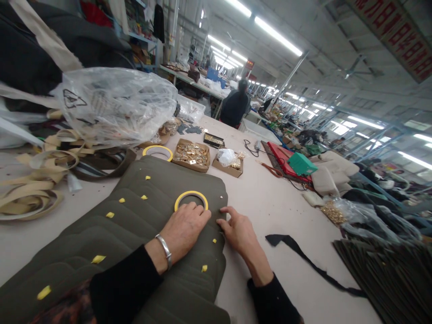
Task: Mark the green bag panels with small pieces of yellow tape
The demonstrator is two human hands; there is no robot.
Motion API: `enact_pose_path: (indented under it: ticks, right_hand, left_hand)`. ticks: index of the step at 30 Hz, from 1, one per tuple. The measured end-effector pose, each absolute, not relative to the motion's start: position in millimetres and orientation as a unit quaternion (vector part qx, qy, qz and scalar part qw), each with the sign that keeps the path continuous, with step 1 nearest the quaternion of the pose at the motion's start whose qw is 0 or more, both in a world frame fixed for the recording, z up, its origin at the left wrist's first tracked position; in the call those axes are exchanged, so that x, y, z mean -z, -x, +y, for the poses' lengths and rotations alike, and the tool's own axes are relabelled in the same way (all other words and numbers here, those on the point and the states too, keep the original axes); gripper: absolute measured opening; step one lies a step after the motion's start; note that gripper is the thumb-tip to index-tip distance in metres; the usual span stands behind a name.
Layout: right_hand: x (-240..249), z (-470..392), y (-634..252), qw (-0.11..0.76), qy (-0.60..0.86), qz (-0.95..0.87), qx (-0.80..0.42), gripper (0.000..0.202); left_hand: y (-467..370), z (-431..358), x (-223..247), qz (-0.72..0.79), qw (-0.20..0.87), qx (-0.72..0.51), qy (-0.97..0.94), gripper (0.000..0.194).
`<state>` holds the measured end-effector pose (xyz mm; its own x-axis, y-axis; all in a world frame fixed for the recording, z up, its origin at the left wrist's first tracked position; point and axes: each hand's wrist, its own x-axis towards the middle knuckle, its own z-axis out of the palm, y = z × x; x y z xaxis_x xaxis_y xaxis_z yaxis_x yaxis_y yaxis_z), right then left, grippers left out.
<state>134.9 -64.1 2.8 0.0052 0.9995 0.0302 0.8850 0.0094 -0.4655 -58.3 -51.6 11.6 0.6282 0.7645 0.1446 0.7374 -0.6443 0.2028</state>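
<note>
Dark olive fabric panels (175, 180) lie overlapped in a stack before me, with small yellow tape bits (98, 259) stuck on them. My left hand (184, 229), a silver bracelet at its wrist, is closed over the near side of a roll of yellow tape (191, 194) on the top panel. Its fingertips are partly hidden. At the right edge of the panels is my right hand (239, 228), its thumb and forefinger apart and touching the fabric, the other fingers curled. A small pale dot shows on the panel just above that forefinger.
Beyond the panels stand a box of gold-coloured metal pieces (191, 155), a second small box (229, 166) and another tape roll (157, 153). Tan straps (30, 198) and a clear plastic bag (118, 101) lie left. A black strip (310, 263) and stacked dark pieces (381, 274) lie right. A person (234, 105) is farther back.
</note>
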Motion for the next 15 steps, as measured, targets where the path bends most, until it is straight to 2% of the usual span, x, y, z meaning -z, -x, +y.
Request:
enact_pose_path:
  ticks: [2, 5, 10, 15]
  right_hand:
    - [-5.2, -67.6, -140.9, 0.209, 0.682, -0.687, -0.142, 0.026]
    - [-6.4, -74.7, -148.7, 0.252, 0.601, -0.749, -0.121, 0.012]
    - [-2.2, -80.9, -145.7, 0.165, 0.496, -0.849, -0.079, 0.02]
    - [-6.4, -73.7, -131.8, 0.102, 0.582, -0.8, -0.104, 0.019]
  left_hand:
    - [58.6, -51.0, -11.0, 0.415, 0.055, -0.112, -0.901, 0.022]
    - [58.9, -49.8, -12.7, 0.41, 0.052, -0.11, -0.904, 0.02]
    - [60.6, -49.0, -17.3, 0.409, 0.06, -0.114, -0.904, 0.02]
    - [64.7, -48.5, -21.2, 0.39, 0.096, -0.112, -0.909, 0.019]
